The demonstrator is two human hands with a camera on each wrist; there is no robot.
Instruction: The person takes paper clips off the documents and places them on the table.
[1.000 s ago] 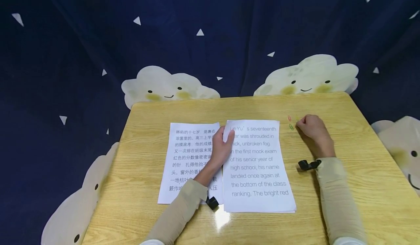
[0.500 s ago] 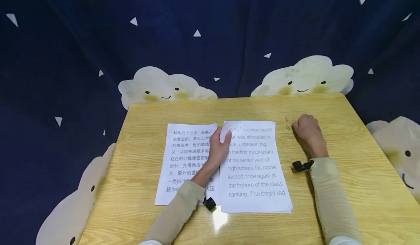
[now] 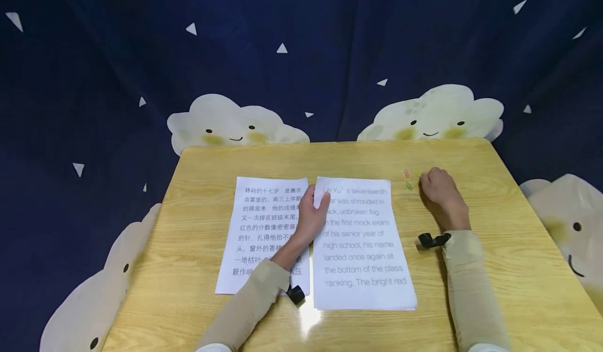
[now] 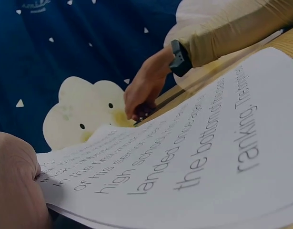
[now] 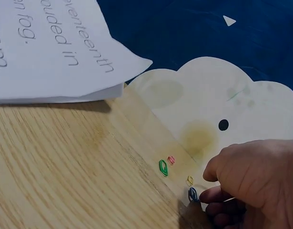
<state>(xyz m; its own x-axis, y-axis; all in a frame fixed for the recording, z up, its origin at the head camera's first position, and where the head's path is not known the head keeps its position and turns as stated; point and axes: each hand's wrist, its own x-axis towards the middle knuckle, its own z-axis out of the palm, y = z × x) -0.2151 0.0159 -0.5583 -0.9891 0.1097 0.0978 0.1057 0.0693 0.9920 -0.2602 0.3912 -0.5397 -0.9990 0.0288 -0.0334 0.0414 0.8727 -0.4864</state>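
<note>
My left hand (image 3: 312,217) grips the left edge of a stack of sheets with English text (image 3: 360,247), thumb on top. That edge is lifted and bowed in the left wrist view. To its left, partly under my forearm, lies a paper with Chinese text (image 3: 256,226). My right hand (image 3: 443,189) is low over the table's right side with its fingers curled. A blue paper clip (image 5: 193,194) is at its index fingertip; whether it is pinched is unclear. Close by lie a yellow paper clip (image 5: 190,180), a green paper clip (image 5: 163,167) and a pink paper clip (image 5: 171,160).
The wooden table (image 3: 509,268) carries the papers and clips. Its far edge meets a dark blue curtain (image 3: 330,37) printed with white clouds and triangles. A small black camera (image 3: 296,294) sits at my left wrist, and another black camera (image 3: 431,240) at my right.
The head view has shifted slightly, moving the scene leftward. My right hand has turned a little beside the clips, its thumb less visible now. My left hand keeps its grip on the sheets.
</note>
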